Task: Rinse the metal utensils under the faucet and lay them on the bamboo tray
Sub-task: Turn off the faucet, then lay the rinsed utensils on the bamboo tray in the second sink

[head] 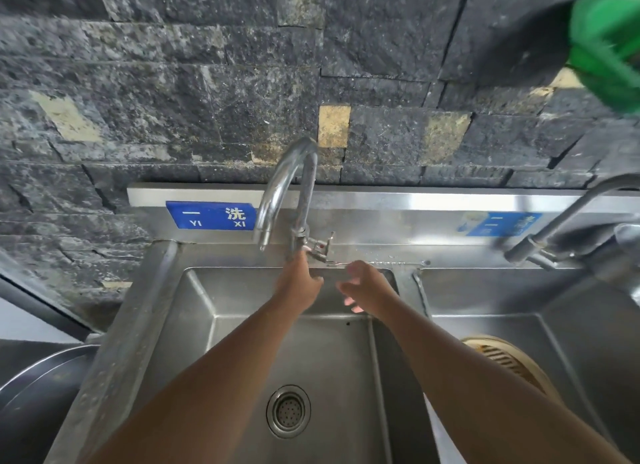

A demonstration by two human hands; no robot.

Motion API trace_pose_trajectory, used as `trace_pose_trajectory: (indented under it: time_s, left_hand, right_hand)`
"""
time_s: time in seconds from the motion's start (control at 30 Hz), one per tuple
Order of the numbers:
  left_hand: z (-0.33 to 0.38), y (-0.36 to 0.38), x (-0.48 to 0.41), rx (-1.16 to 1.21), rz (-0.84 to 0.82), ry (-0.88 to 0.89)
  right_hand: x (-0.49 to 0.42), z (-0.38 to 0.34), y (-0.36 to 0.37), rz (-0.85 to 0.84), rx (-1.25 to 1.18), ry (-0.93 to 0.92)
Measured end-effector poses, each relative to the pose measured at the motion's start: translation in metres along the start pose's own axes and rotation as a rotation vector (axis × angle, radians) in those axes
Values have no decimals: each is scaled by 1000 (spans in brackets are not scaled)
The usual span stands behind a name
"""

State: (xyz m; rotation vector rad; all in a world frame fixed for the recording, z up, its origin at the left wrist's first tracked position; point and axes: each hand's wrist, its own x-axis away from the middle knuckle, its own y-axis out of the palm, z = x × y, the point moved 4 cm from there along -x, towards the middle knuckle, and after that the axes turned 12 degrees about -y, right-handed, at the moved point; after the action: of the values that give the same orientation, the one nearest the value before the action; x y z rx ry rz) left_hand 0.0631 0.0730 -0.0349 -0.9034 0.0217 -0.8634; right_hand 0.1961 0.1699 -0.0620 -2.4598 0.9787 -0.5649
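Bamboo tray (505, 358) lies partly hidden behind the right forearm (467, 377).

Both arms stretch forward, left hand (299, 283) beside right hand (363, 287), whose fingers (347, 287) spread loosely.

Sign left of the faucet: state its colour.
The sign is blue with white lettering, head view.

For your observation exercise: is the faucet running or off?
Off: no stream falls from the faucet, and the left hand is at its handle.
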Motion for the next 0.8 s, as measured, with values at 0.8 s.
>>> trace_pose_trajectory:
  time_s: [0.8]
  left_hand:
    - [129,179,242,-349,54,-53]
  right_hand:
    - [234,156,-197,-179,353,-101]
